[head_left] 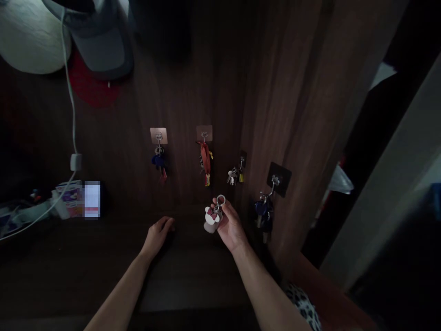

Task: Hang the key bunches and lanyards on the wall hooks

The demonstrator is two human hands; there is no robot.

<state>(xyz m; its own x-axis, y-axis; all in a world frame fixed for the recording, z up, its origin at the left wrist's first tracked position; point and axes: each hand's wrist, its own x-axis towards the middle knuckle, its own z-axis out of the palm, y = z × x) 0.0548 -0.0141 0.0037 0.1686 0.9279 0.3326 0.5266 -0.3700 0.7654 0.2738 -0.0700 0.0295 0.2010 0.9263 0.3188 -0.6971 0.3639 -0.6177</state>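
Your right hand [231,227] grips a keyring charm [211,220] between closed fingers, just below the wall's adhesive hooks [204,134], ring upward and free of them; your left hand [157,235], half-open and empty, hovers nearby.

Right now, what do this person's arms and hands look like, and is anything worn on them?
The left arm and right arm are bare, and the left hand and right hand wear no gloves. Spotted black-and-white cloth shows near the right elbow.

Left hand [158,236], right hand [230,227], forearms [268,289] bare; black-white spotted fabric [301,305] lower right, probably own clothing
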